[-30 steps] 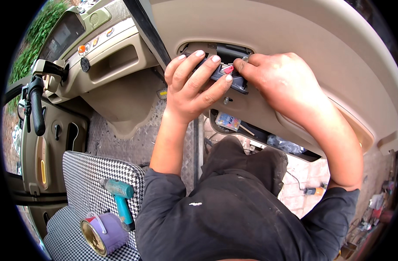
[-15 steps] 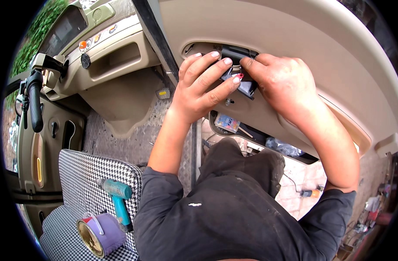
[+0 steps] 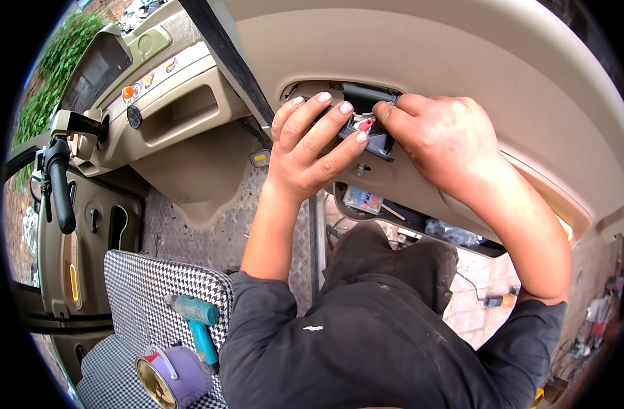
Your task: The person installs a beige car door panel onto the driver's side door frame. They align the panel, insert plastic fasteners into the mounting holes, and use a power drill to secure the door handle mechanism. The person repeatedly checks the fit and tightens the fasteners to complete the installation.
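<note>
Both hands are at an oval recess in the beige door panel (image 3: 462, 61). A black plastic door-handle housing (image 3: 379, 145) sits tilted out of the recess, with a small red piece (image 3: 366, 125) on it. My left hand (image 3: 304, 146) grips the housing from its left side, fingers bent over it and thumb hidden. On the other side, my right hand (image 3: 441, 129) pinches the housing's edge beside a dark curved part (image 3: 366, 95) inside the recess; its fingertips are partly hidden. Below the housing, a small metal stud (image 3: 362, 169) sticks out of the panel.
The door's lower pocket (image 3: 414, 219) holds a colourful packet (image 3: 363, 200) and clear plastic. On the checked seat (image 3: 145, 273) at left lie a teal cordless drill (image 3: 201, 327) and a purple pail (image 3: 179, 375). A handlebar (image 3: 58, 177) stands far left. An orange-and-black tool (image 3: 501, 300) lies on the paving.
My head view has shifted slightly, moving the scene down in the picture. The housing and my left hand have moved a little left against the door. My right hand keeps its pinch.
</note>
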Demonstrator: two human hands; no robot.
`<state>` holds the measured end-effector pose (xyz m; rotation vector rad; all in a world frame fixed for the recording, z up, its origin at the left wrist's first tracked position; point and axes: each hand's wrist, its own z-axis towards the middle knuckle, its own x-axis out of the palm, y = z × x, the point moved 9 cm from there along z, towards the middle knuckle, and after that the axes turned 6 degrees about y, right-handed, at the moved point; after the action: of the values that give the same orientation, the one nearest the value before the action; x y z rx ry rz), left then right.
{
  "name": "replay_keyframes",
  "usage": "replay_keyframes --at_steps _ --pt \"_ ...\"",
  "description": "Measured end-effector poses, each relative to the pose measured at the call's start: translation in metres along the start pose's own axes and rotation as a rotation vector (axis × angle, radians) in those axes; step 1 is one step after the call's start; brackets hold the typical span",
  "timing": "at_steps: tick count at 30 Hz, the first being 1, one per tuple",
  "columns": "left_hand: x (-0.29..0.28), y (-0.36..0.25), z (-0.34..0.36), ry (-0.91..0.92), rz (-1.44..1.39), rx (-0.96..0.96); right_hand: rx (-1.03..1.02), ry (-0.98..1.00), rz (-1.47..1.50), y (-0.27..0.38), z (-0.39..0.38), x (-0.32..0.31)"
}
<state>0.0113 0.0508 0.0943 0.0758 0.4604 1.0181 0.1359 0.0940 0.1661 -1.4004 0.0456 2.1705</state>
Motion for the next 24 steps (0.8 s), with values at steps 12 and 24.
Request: replay_keyframes --at_steps 12,24 --pt "0.0023 0.0003 0.0005 0.026 -0.012 0.016 -0.009 0.005 -0.031 0.0018 -0.0011 0.0003" --pt "-0.0009 0.0008 0.0069 0.020 -0.112 -0.041 -0.056 -0.004 -0.046 0.0023 -0.0034 0.0026"
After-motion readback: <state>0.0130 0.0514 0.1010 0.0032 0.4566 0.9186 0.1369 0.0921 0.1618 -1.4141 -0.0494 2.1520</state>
